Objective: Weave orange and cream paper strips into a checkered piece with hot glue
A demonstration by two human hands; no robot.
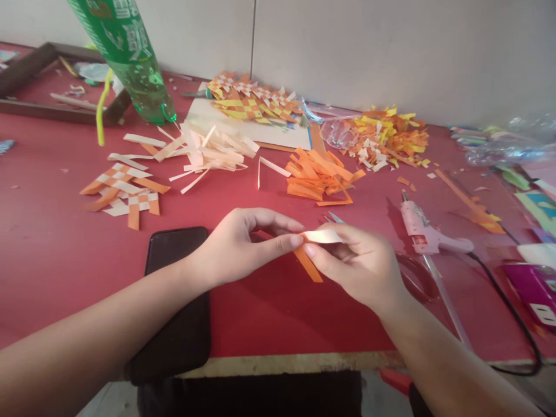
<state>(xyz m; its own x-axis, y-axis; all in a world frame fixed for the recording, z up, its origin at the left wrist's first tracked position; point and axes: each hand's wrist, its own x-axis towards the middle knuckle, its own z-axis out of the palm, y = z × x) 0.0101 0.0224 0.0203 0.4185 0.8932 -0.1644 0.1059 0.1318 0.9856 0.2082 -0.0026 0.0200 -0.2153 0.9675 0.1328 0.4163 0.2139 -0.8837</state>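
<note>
Above the front of the red table, my left hand (247,246) and my right hand (362,260) meet, both with fingers pinched. Between their fingertips they hold a white paper strip (324,236) and an orange paper strip (309,266), joined at a corner under my thumbs. How the strips are folded there is hidden by the fingers. Beyond my hands lie a heap of loose orange strips (319,176) and a heap of cream strips (212,147). Woven orange-and-white checkered pieces (125,188) rest to the left.
A black phone (174,324) lies under my left forearm. A green bottle (134,63) stands at back left. To the right are a hot glue gun (423,226) with its cord and scissors (417,278) partly behind my hand. Finished woven strips (252,98) and scraps (391,136) lie by the wall.
</note>
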